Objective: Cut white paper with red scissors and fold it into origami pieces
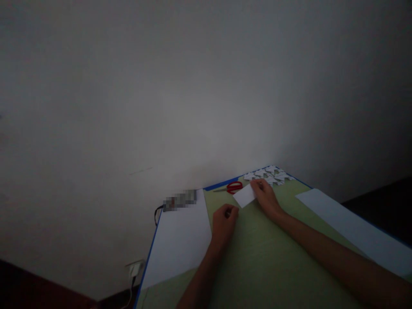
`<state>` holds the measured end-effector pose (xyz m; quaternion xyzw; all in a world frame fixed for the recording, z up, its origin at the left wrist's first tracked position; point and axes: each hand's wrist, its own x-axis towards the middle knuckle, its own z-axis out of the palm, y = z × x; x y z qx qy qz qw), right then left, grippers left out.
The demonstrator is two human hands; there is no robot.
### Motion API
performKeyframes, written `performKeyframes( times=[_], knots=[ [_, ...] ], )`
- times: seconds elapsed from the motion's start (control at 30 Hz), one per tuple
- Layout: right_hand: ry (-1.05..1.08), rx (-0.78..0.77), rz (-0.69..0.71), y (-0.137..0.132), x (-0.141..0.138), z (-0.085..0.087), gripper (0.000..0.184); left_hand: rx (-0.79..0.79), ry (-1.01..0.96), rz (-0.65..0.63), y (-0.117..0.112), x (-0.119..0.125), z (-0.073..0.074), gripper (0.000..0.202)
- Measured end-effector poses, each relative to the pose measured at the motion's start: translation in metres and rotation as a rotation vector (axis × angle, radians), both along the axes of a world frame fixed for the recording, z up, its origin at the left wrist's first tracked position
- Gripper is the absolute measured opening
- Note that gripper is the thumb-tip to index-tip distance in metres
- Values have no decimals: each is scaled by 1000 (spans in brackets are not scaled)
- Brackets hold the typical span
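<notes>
A small white paper piece (244, 196) lies on the green mat (267, 257). My left hand (224, 224) pinches its near left corner with curled fingers. My right hand (265, 197) presses on its far right edge. Red-handled scissors (233, 187) lie just beyond the paper, near the table's far edge. A cluster of several folded white paper shapes (269, 175) sits at the far corner, right behind my right hand.
A large white sheet (180, 240) lies on the left of the table, another white sheet (350, 227) on the right. The table has a blue edge (222, 184) against a plain wall. A wall socket with a plugged cable (134, 270) is below left.
</notes>
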<state>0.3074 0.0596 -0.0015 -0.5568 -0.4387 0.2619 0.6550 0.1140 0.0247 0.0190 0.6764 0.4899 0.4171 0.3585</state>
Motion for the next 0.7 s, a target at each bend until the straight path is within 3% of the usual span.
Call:
performKeyframes(
  times=[0.17,0.33,0.53,0.7],
  knots=[
    [59,-56,131,-13,-21,3,38,-13,-32,-13,2,1,0,37],
    [85,-75,240,-16,-25,6,41,-50,-162,28,5,-2,-3,43],
    [104,-46,445,-20,-29,12,50,-83,-302,134,10,-5,-5,47],
    [128,-16,551,-24,-30,16,53,-120,-344,108,10,-4,-2,45]
  ],
)
